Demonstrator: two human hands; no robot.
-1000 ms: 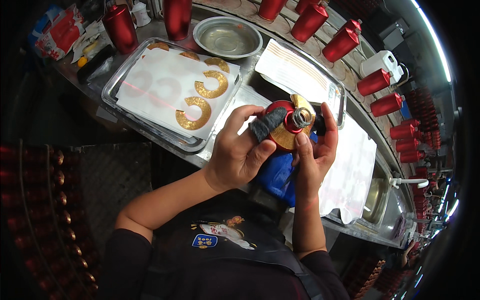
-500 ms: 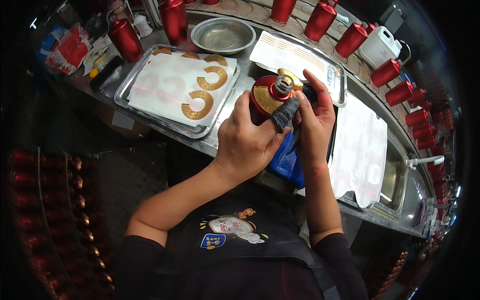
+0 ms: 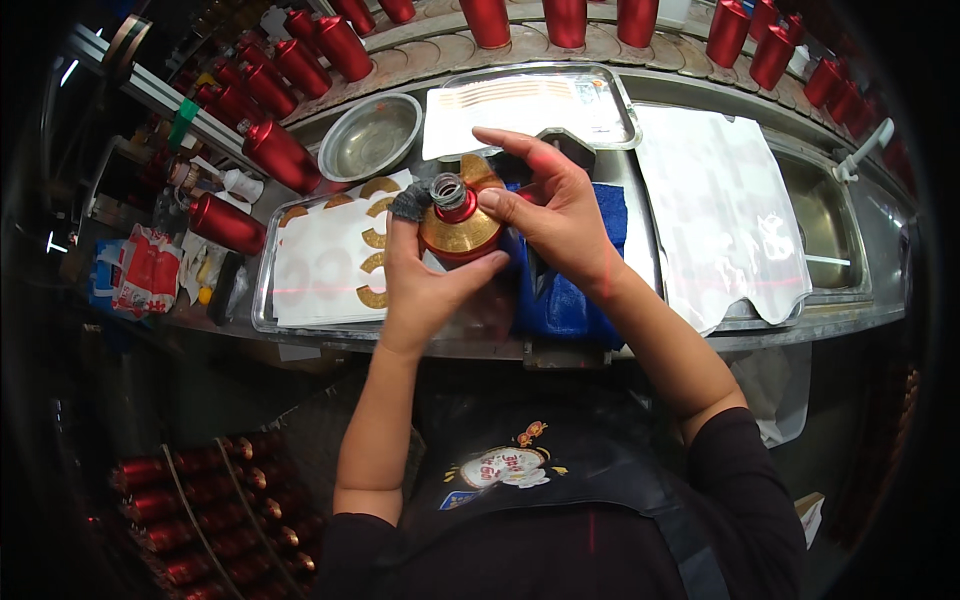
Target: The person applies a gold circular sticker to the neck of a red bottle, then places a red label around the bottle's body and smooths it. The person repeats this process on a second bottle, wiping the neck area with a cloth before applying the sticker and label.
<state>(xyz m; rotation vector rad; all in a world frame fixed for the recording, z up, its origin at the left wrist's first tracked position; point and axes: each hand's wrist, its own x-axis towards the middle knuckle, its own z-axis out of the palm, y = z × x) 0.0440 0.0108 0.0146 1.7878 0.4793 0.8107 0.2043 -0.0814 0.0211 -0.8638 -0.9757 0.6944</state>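
A red bottle (image 3: 462,252) with a gold, curved decal (image 3: 455,232) over its shoulder is between my hands, its threaded glass mouth tilted up toward me. My left hand (image 3: 412,285) wraps the bottle's left side, thumb along the near side. A dark grey wrap (image 3: 410,203) covers one of its fingertips beside the neck. My right hand (image 3: 555,210) has its thumb by the neck, at the decal's raised end (image 3: 480,174); its index finger stretches out above. Its lower fingers are partly hidden. Under my right hand lies a blue cloth (image 3: 578,290).
To the left, a metal tray (image 3: 262,300) holds white sheets (image 3: 318,265) with gold arcs. A metal bowl (image 3: 372,138), another tray (image 3: 625,110) and a sink (image 3: 832,225) stand around. Red bottles (image 3: 565,22) line the curved conveyor (image 3: 430,60); several more lie stacked at lower left.
My view has swung to the right, and the hands with the bottle now appear further left. The bottle has turned, showing more gold on its near shoulder. The right thumb stays at the decal.
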